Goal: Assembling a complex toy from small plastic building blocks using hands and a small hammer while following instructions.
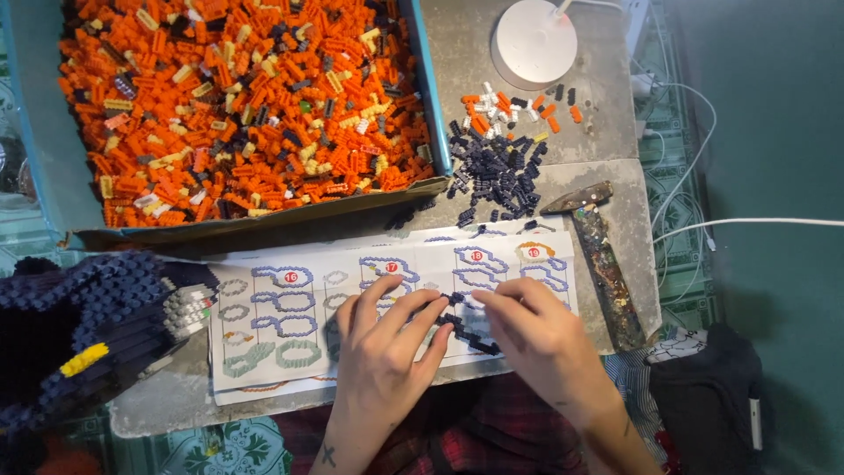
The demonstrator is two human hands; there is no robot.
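Note:
My left hand [382, 347] and my right hand [536, 334] rest side by side on a white instruction sheet [290, 330] printed with ring-shaped building steps. Between their fingertips lies a small curved piece of dark navy bricks [464, 327]; both hands pinch it, the left at its upper end, the right along its side. A pile of loose dark navy bricks [497, 171] lies beyond the sheet, with a few orange, white and black bricks [519, 107] behind it.
A big blue-rimmed cardboard tray [431, 97] full of mostly orange bricks fills the upper left. A partly built navy model with white and yellow parts [97, 321] sits at left. A paint-stained hammer [602, 255] lies at right, a white round lamp base [534, 40] and white cables [747, 222] beyond.

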